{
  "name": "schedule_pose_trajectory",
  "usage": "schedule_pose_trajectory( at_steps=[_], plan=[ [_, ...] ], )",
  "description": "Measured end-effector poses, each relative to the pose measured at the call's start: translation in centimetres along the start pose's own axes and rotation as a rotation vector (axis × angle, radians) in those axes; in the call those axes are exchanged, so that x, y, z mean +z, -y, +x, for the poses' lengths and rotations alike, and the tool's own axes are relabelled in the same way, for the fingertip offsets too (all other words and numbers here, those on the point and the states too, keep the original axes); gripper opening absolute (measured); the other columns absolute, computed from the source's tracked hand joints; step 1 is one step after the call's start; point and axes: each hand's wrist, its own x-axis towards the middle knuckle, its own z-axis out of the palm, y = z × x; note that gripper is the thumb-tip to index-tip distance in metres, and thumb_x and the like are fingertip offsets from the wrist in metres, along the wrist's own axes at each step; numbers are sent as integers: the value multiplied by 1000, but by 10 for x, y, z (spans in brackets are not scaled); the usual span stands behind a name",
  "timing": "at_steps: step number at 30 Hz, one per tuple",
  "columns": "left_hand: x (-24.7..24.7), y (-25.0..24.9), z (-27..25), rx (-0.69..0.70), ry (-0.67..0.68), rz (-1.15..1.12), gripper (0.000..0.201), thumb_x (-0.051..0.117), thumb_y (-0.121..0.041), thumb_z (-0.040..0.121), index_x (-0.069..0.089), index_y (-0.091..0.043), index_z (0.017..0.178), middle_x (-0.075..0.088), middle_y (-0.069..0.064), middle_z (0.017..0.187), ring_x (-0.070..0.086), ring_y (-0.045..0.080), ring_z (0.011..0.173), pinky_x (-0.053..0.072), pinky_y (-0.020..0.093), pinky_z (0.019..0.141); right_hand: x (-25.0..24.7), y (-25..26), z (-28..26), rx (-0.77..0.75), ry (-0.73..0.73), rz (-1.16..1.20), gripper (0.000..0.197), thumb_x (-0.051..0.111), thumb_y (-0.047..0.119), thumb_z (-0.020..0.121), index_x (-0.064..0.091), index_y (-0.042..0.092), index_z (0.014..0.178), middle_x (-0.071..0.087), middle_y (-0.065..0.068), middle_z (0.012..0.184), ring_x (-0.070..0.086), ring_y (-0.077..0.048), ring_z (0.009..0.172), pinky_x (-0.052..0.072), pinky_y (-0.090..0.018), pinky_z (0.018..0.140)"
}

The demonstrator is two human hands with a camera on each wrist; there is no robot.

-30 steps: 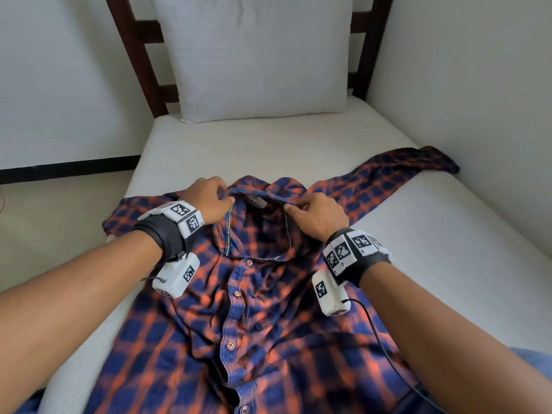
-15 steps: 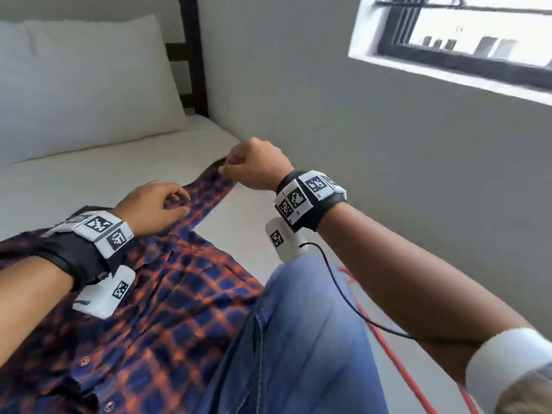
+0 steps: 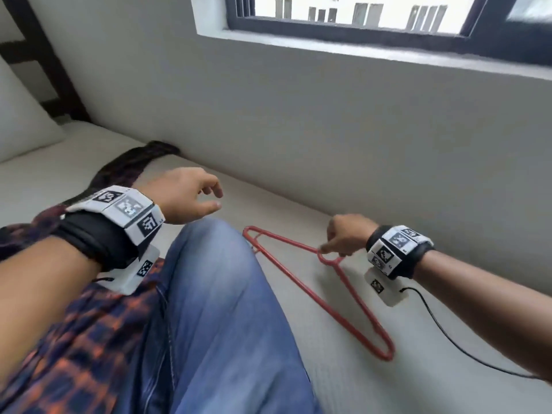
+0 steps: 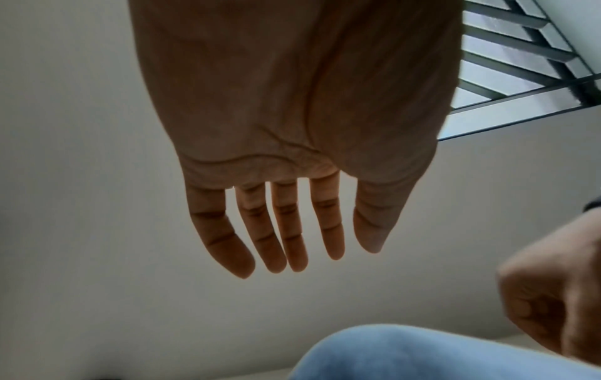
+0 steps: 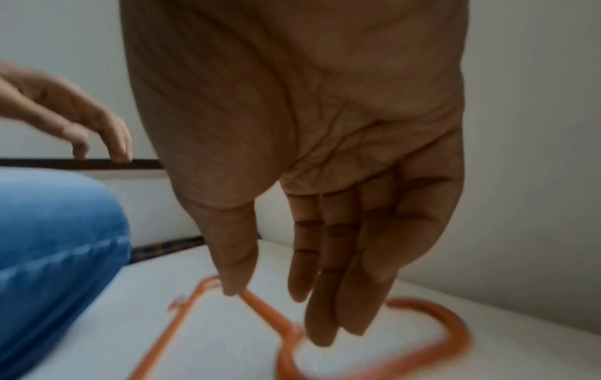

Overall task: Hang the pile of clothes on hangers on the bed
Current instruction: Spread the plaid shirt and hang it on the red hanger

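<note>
Right hand [image 3: 348, 234] down at the red plastic hanger [image 3: 316, 282], at the neck where the hook meets the shoulders; in the right wrist view fingers [image 5: 328, 295] extended downward and close together, thumb tip on the hanger's shoulder bar, fingertips at the base of the hook loop; nothing wrapped around the hanger, so touching rather than gripping (head view is a bit blurred there, looks like a loose reach); left hand [image 3: 185, 195] raised over the knee, holding nothing; left wrist view shows its fingers [image 4: 286, 231] straight, slightly spread, hanging free; hanger lies flat on the white mattress [image 3: 343, 369], near the wall [image 3: 298, 130], just beside the person's leg in blue jeans [image 3: 215, 309]; one shoulder end toward the knee, the other toward the camera; plaid shirt [image 3: 74, 339], blue and orange check, spread on the bed at the left, partly under the jeans leg and the left forearm; one dark sleeve runs up toward the wall behind the left hand; shirt and hanger apart, leg between them; white pillow [image 3: 21, 127] at the far left edge against the dark wooden headboard [image 3: 44, 61]; window [image 3: 388, 19] above the wall; black cable [image 3: 448, 339] from the right wrist unit trails over the mattress.
</note>
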Motion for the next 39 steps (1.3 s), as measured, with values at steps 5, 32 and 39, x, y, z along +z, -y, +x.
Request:
schedule_pose_trajectory(
  at_steps=[5, 32, 39],
  plan=[
    [4, -23, 9, 12, 12, 11, 20, 61, -44, 90, 64, -35, 107, 57, -10, 103, 56, 16, 100, 46, 34, 92, 60, -28, -26, 98, 50, -4, 52, 72, 65, 75, 59, 16, 62, 56, 10, 63, 54, -16, 60, 37, -26, 52],
    [-16, 168, -150, -696, -528, 39, 43, 45, -44, 98, 40, -34, 139, 57, -1, 129, 54, 28, 120, 40, 47, 95, -144, 316, 49, -1059, -337, 310, 20, 58, 39, 101, 67, 40, 82, 68, 3, 63, 54, -2, 54, 39, -14, 58],
    [8, 244, -258, -867, -585, -180, 21, 42, -29, 103, 58, -26, 116, 66, -1, 85, 62, 30, 82, 50, 38, 72, -120, 450, 65, -1124, -372, 111, 26, 61, 58, 92, 73, 35, 94, 67, 13, 66, 64, -6, 68, 50, -29, 69]
  ],
)
